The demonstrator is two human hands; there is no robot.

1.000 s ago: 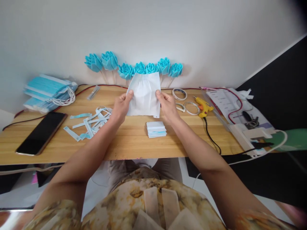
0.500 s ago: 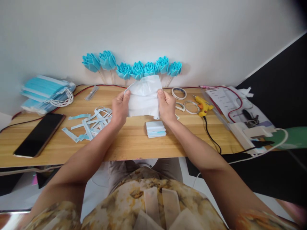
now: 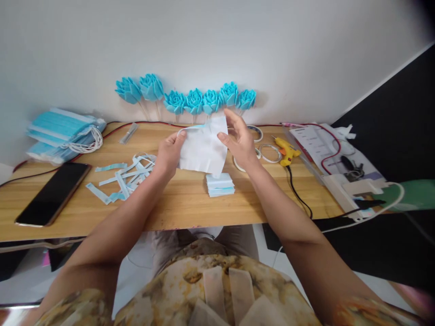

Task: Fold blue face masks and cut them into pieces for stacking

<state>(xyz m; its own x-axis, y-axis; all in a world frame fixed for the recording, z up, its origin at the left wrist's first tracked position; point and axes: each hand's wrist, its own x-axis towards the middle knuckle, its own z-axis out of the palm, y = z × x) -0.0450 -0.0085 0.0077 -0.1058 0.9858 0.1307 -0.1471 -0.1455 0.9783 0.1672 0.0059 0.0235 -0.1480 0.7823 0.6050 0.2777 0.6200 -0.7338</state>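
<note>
Fingers of the left hand (image 3: 169,151) and right hand (image 3: 239,141) pinched a white sheet (image 3: 203,147) between them, just above a folded stack (image 3: 220,184).

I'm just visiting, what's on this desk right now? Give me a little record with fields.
Left hand: grips the left edge of the white sheet
Right hand: pinches the sheet's right edge
Below the sheet: small stack of folded pieces on the wooden desk
Left side: blue strips, phone, face masks
Right side: yellow glue gun
At wall: blue roses
</note>
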